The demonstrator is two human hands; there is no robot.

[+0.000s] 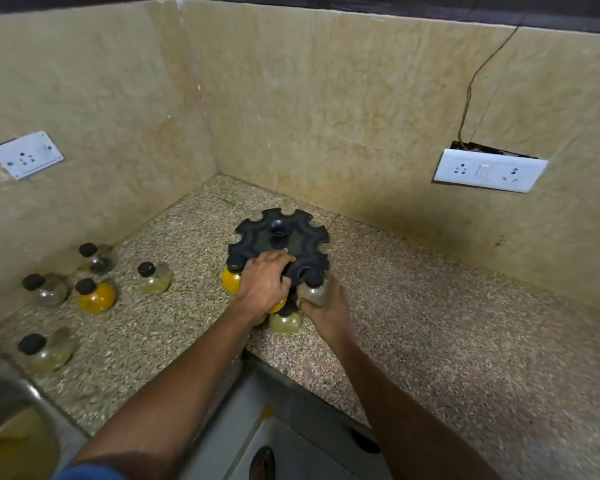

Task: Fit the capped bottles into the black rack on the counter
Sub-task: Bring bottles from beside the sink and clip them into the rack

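Observation:
The round black rack (293,225) with notched slots stands in the counter corner. My left hand (262,284) lies on its near edge, fingers curled over the top plate. A yellow-filled capped bottle (231,278) hangs in a slot just left of that hand. My right hand (328,311) grips a pale bottle with a black cap (314,289) at a near-right slot. Another pale bottle (285,322) sits lower, between my hands. Several loose capped bottles stand on the counter at left, among them an orange one (96,296) and a clear one (153,277).
Speckled stone counter (447,323) meets tiled walls at the corner. Wall sockets hang at left (25,154) and right (489,169). A steel sink (11,427) sits at the lower left. The counter's front edge runs below my arms.

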